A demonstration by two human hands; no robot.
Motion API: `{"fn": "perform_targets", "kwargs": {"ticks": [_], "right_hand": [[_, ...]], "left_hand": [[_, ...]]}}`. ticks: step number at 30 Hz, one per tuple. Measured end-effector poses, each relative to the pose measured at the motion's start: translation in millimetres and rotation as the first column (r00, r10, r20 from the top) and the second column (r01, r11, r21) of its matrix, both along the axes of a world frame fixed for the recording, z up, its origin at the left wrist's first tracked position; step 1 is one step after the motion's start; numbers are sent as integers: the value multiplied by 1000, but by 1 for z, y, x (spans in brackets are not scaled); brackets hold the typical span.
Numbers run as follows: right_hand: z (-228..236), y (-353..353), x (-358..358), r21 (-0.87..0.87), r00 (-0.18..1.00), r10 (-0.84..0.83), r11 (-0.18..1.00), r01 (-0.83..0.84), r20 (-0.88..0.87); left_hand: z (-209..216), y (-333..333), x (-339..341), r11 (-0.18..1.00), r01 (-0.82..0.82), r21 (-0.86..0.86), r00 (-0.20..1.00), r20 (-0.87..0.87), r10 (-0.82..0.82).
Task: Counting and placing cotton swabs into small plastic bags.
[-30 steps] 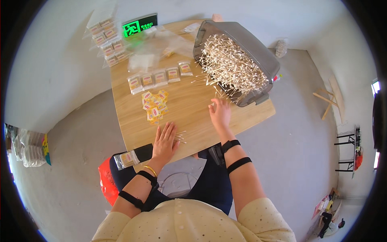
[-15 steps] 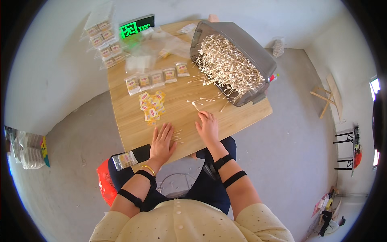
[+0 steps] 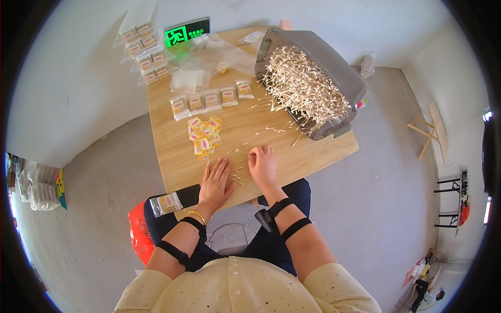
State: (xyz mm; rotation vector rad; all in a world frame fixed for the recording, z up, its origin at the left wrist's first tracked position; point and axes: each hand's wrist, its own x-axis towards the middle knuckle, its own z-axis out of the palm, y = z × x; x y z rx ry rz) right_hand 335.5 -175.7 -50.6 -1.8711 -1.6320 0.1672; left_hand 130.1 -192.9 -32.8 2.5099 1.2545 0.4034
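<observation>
My left hand lies flat near the front edge of the wooden table, its fingers stretched out. Several cotton swabs poke out beside it, partly hidden by the palm. To its right, my right hand pinches a single cotton swab, which points left from the fingertips. A heap of small yellow and white printed cards lies just beyond my left hand. Loose swabs are scattered between my right hand and a tipped grey plastic bin full of cotton swabs.
Filled swab packets form a row behind the cards. Clear plastic bags and stacked packs stand further back by a green lit sign. One packet rests at the near left edge. A red bag hangs below.
My right hand has moved left and slightly nearer, bringing the pinched swab toward my left hand. My left hand stays flat on the table. The whole view has shifted a little.
</observation>
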Motion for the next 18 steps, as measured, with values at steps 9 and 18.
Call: {"fn": "perform_targets", "kwargs": {"ticks": [9,18], "right_hand": [[6,7,-9,37,968,197,980,-194,-157],[19,70,66,-66,990,39,997,-30,135]], "left_hand": [[2,-1,0,1000,6,7,999,-52,-6],[1,0,0,1000,1,11,999,-32,0]]}}
